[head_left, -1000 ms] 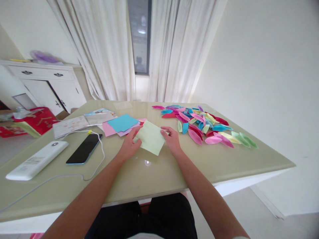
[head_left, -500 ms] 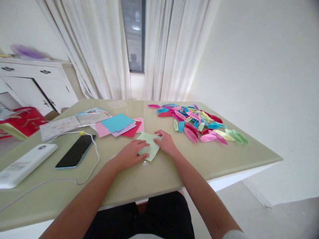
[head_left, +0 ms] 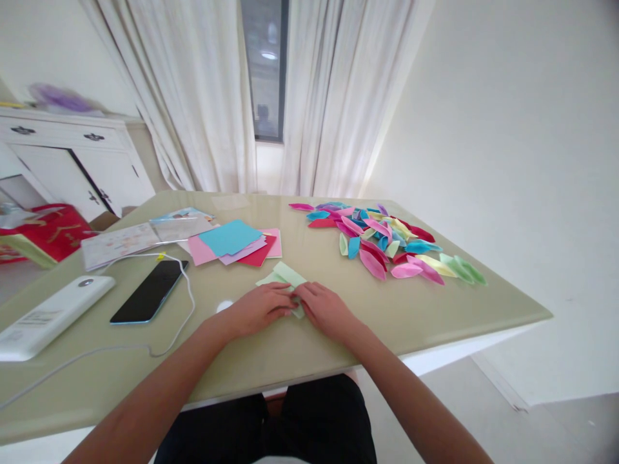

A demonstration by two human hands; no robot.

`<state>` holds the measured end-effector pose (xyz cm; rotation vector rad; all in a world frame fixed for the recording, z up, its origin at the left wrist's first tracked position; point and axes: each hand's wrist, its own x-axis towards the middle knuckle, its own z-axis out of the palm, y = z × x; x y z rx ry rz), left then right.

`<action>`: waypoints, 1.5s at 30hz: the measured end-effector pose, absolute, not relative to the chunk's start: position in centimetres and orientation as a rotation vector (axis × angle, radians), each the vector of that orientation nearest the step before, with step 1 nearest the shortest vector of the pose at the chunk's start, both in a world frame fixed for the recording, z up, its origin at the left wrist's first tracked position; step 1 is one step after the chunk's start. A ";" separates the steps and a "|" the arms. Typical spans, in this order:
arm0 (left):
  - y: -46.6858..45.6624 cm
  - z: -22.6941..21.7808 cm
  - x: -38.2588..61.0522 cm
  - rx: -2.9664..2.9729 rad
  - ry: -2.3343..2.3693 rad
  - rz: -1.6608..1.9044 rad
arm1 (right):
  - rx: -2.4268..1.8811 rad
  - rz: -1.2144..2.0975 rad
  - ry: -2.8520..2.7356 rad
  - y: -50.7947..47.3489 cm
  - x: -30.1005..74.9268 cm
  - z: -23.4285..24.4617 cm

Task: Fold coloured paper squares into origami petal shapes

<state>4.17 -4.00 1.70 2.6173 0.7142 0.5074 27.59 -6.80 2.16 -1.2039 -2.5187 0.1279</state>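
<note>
A pale green sheet of paper [head_left: 285, 275] lies on the table before me, partly folded over, its near part covered by my fingers. My left hand [head_left: 264, 308] presses on its left side with fingers closed together. From the right, my right hand [head_left: 325, 308] grips the folded edge, its fingertips meeting those of the left hand. Beyond the paper sits a stack of coloured square sheets, with a blue sheet [head_left: 231, 237] on top and a red sheet [head_left: 258, 253] under it. To the right spreads a heap of folded paper pieces [head_left: 372, 235] in pink, blue, yellow, green and red.
On the left of the table [head_left: 232, 361] lie a black-screened phone [head_left: 149, 292], a white power bank [head_left: 55, 316] and a white cable [head_left: 192, 296]. Behind them are printed plastic packets [head_left: 120, 245]. A white cabinet [head_left: 77, 161] and a red bag [head_left: 58, 235] stand beyond the table's left side.
The green paper has been turned and a strip of it folded over. My right hand has come down toward me and closed in beside the left hand.
</note>
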 end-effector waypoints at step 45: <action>-16.3 0.7 3.8 2.331 1.282 0.768 | -1.084 0.119 -2.183 -21.5 25.8 -1.3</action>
